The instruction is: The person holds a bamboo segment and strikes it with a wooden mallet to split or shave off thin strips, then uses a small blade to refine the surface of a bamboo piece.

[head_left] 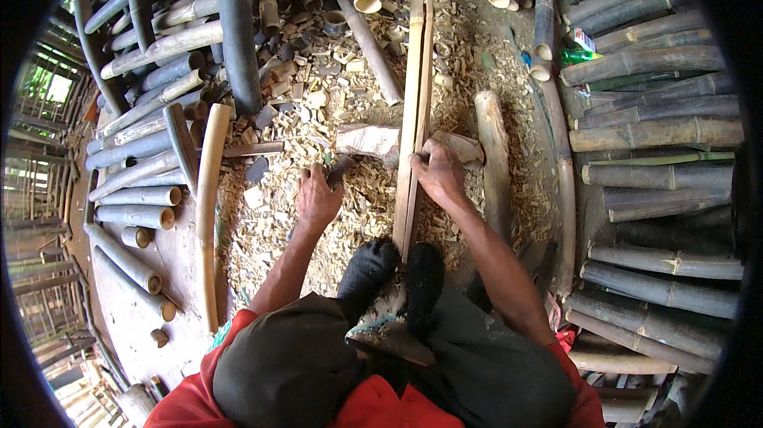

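One-handed, pinches the split bamboo across a short log between nearly closed fingers of the right hand, holds the left hand half-curled with any grip unclear, and could, pressing unevenly, roll the bamboo.

A long, straight, split bamboo pole, pale tan with browner edges, points away from the person, its far end higher in the view. A dark slit runs along most of its length, parting it into two narrow strips that lie side by side. Its middle rests across a short, rough, pale log, and its near end lies between two black-covered feet. The fingers of the right hand grip its right edge near the log. A small, dark, blocky object, its kind unclear, sits at the fingers of the left hand, left of the pole.
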`<state>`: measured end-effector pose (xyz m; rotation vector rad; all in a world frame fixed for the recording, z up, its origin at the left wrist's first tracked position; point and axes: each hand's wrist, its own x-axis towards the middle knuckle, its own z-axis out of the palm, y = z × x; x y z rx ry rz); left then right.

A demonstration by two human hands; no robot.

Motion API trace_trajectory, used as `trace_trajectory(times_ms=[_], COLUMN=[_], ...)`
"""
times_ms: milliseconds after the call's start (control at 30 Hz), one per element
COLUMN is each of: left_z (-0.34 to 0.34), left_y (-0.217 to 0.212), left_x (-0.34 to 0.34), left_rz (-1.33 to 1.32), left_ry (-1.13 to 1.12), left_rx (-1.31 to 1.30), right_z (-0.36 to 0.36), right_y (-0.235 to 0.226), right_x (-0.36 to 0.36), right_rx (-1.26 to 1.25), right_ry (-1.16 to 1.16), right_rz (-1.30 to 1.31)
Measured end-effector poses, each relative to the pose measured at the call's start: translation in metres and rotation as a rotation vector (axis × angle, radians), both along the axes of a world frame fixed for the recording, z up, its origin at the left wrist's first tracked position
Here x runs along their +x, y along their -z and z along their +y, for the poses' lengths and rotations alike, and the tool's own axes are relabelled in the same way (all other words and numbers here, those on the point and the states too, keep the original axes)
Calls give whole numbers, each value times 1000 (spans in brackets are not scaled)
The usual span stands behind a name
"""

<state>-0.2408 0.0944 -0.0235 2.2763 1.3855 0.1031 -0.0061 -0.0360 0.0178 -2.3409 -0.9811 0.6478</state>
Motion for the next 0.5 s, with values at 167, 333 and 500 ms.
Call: trace_trajectory(times_ms=[167,333,500], left_z=[-26,-89,-80], left_y=[-48,-88,-121], left_x=[15,49,65], left_rz=[-399,-442,-588], left_ry=[290,770,524], left_rx=[-379,-743,-985], right_z=[-27,-70,-64], right_y=[-41,-91,-164], right_x=[8,20,17], right_rx=[299,572,761], right_ry=[-13,66,9], right_rz=[559,594,525])
